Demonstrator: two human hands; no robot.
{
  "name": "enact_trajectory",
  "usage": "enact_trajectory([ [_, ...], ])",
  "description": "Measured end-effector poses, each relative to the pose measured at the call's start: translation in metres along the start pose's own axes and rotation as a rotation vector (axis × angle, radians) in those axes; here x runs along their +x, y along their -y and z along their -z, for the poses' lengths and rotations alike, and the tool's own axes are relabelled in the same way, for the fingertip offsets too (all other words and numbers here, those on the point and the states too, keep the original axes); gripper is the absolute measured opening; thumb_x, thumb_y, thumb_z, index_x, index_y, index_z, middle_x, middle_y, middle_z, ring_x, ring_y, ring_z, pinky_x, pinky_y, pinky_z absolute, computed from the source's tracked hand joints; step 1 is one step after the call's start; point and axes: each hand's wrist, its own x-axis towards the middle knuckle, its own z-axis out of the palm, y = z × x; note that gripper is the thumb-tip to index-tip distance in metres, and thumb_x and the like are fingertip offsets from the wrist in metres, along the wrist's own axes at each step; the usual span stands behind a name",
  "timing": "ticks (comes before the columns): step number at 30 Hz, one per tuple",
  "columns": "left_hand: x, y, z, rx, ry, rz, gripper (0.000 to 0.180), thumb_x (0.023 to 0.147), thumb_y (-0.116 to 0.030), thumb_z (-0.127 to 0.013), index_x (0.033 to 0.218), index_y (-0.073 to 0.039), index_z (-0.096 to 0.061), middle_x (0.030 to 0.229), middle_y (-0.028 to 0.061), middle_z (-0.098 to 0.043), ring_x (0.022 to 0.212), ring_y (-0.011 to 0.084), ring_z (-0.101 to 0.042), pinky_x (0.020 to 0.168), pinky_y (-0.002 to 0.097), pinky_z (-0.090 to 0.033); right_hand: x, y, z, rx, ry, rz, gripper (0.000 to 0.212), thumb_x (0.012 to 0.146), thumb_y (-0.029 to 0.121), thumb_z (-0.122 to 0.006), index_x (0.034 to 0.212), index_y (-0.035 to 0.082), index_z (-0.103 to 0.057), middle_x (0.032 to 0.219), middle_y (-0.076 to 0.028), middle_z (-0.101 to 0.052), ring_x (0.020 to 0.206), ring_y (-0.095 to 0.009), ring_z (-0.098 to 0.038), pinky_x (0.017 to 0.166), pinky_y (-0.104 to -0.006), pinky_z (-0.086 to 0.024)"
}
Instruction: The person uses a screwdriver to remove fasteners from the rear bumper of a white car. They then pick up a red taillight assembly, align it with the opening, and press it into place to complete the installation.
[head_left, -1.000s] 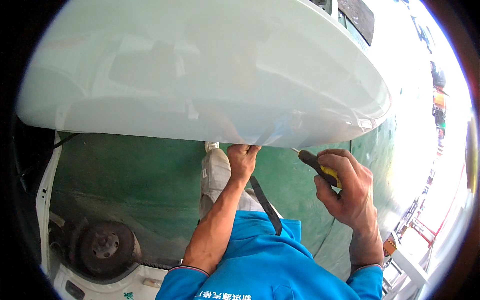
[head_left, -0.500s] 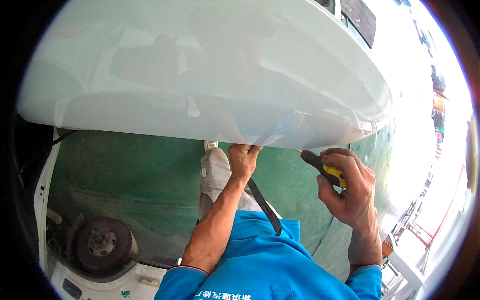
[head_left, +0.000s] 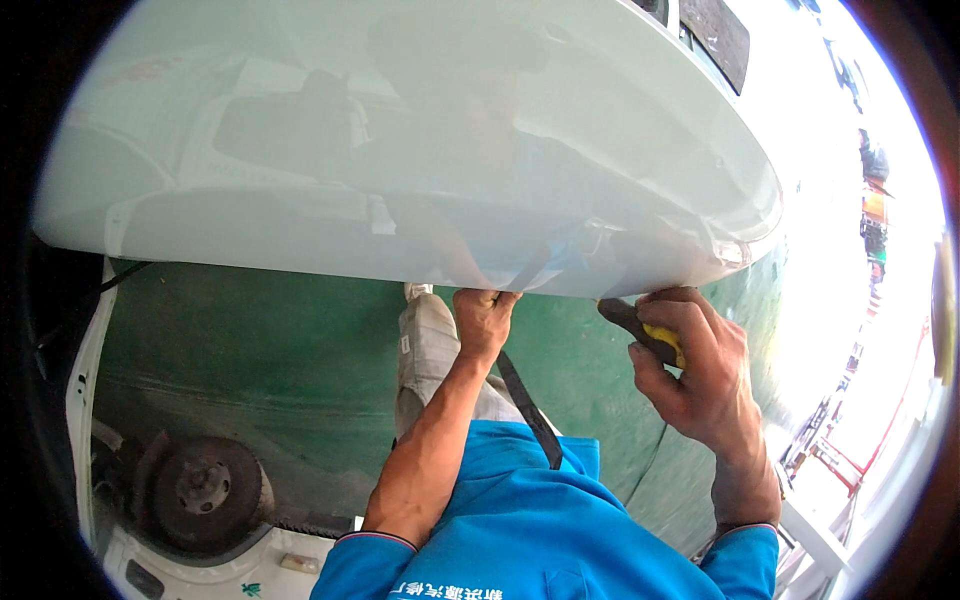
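A glossy white car body panel [head_left: 330, 215] curves across the upper half of the view. At its lower edge my left hand [head_left: 483, 325] is closed, with the fingertips tucked against the panel; what it grips is hidden. Further right along that edge, my right hand [head_left: 700, 360] is wrapped around a screwdriver [head_left: 628, 318] with a black and yellow handle. The handle points up and left toward the panel, and its tip is out of sight beneath the edge. A black strap [head_left: 528, 408] runs from near my left wrist to my blue shirt.
Below lies a green floor [head_left: 260, 330]. At the lower left stands a white vehicle [head_left: 225, 580] beside a dark wheel [head_left: 205, 488]. One of my legs [head_left: 428, 350] reaches under the panel. A white metal frame [head_left: 815, 530] is at the lower right.
My right hand and the screwdriver have moved slightly up toward the panel. The bit of shaft seen earlier is now hidden. My left hand stays nearly in place.
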Motion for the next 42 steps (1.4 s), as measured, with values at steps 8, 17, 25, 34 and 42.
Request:
enact_trajectory([
  [8, 0.001, -0.009, -0.003, 0.012, -0.003, 0.065, 0.023, 0.09, -0.026, -0.081, 0.09, -0.004, -0.074, 0.065, 0.01, -0.065, 0.056, 0.0246, -0.058, 0.056, 0.0367, -0.047, -0.002, 0.011, -0.004, 0.022, -0.04, -0.106, 0.036, 0.085, 0.006, -0.074, 0.114, 0.003, -0.054, 0.104, -0.019, -0.065, 0.083, -0.034, -0.073, 0.07, -0.0405, -0.061],
  [17, 0.004, -0.008, -0.007, -0.049, 0.005, 0.153, 0.026, 0.089, -0.027, -0.082, 0.088, -0.002, -0.074, 0.066, 0.0113, -0.065, 0.057, 0.0245, -0.057, 0.057, 0.0367, -0.046, 0.003, 0.007, -0.007, -0.05, -0.092, 0.049, 0.038, 0.082, 0.001, -0.075, 0.116, 0.003, -0.058, 0.109, -0.018, -0.058, 0.085, -0.032, -0.07, 0.068, -0.0404, -0.061],
  [25, 0.007, -0.008, -0.001, -0.037, -0.015, 0.11, 0.018, 0.088, -0.019, -0.082, 0.091, -0.002, -0.075, 0.071, 0.0111, -0.069, 0.059, 0.0223, -0.061, 0.058, 0.0349, -0.048, 0.017, 0.008, -0.007, -0.194, -0.09, 0.165, 0.032, 0.082, 0.003, -0.079, 0.111, 0.001, -0.067, 0.104, -0.017, -0.059, 0.073, -0.027, -0.068, 0.059, -0.0378, -0.058],
  [34, 0.01, -0.005, -0.002, -0.104, -0.003, 0.192, 0.017, 0.087, -0.018, -0.083, 0.088, -0.003, -0.077, 0.069, 0.009, -0.069, 0.058, 0.0157, -0.061, 0.056, 0.0322, -0.048, 0.019, 0.017, -0.004, -0.465, 0.139, -0.002, 0.045, 0.085, 0.023, -0.083, 0.12, 0.002, -0.065, 0.098, -0.012, -0.062, 0.071, -0.021, -0.07, 0.055, -0.0363, -0.057],
  [42, 0.009, 0.001, 0.001, -0.054, -0.041, 0.114, 0.016, 0.086, -0.018, -0.083, 0.086, -0.003, -0.077, 0.068, 0.0097, -0.069, 0.057, 0.0204, -0.062, 0.055, 0.0341, -0.047, 0.053, 0.038, 0.022, -0.682, 0.487, 0.226, 0.043, 0.088, 0.024, -0.081, 0.121, 0.002, -0.062, 0.088, -0.009, -0.063, 0.074, -0.019, -0.071, 0.056, -0.0312, -0.057],
])
